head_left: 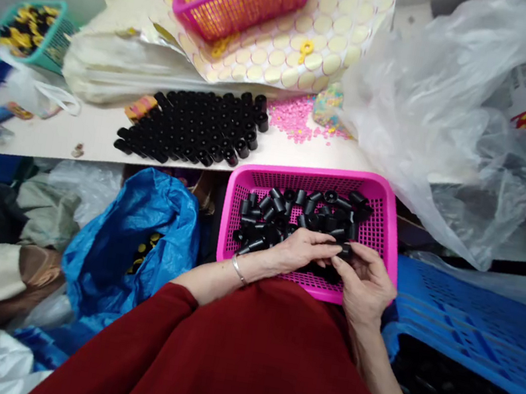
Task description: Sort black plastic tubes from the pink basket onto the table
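Two hands meet on one black piece point(345, 251)

The left hand point(302, 250) and right hand point(367, 282) come together, fingertips pinching the short, dark piece between them; its finer detail is hidden by the fingers. For good control, a light pinch from both sides seems best, keeping it over the pink basket point(315, 172) directly beneath, so a slip lands safely. Loose black cylinders point(278, 201) lie jumbled inside, just ahead and left of the fingers. Beyond, further left, upright black cylinders point(199, 122) stand packed on the white table point(61, 139); pink beads point(291, 116) lie scattered beside them, ahead of the hands.
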### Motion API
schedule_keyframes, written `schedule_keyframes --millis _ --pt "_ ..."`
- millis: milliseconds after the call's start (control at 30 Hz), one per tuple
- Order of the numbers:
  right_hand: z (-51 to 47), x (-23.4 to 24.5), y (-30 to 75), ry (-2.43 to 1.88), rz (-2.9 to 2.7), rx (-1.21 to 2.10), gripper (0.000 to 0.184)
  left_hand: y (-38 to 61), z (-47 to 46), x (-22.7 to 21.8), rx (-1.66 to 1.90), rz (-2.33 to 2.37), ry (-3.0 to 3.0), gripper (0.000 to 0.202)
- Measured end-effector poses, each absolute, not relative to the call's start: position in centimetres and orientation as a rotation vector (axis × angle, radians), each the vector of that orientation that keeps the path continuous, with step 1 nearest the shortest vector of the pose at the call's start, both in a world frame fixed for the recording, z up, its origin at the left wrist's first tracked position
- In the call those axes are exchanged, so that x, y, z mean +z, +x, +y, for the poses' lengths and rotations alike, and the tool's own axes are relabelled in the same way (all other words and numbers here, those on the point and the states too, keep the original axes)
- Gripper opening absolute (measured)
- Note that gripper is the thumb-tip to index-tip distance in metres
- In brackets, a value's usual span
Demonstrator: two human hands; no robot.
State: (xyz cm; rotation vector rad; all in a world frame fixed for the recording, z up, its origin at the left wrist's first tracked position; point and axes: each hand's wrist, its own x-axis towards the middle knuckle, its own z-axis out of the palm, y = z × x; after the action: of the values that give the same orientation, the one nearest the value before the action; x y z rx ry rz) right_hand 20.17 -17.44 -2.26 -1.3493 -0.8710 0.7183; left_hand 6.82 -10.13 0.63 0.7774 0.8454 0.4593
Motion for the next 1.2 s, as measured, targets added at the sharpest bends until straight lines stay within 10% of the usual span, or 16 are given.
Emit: schedule_keyframes --millis 233,533,1200 --pt "-15.7 -1.6 20.3 -1.338 -0.954 0.858 0.045 5.2 -6.4 2.3 0.653 1.103 1.254 0.022" --pt "-15.6 -1.6 23.0 -1.533 -0.948 0.698 0.021 -0.1 6.0 7.5 0.046 1.743 2.538 0.028" --pt "-9.0 -1.7 22.5 -2.078 -1.925 0.458 0.02 1.1 4.6 7.8 0.018 1.475 2.695 0.018"
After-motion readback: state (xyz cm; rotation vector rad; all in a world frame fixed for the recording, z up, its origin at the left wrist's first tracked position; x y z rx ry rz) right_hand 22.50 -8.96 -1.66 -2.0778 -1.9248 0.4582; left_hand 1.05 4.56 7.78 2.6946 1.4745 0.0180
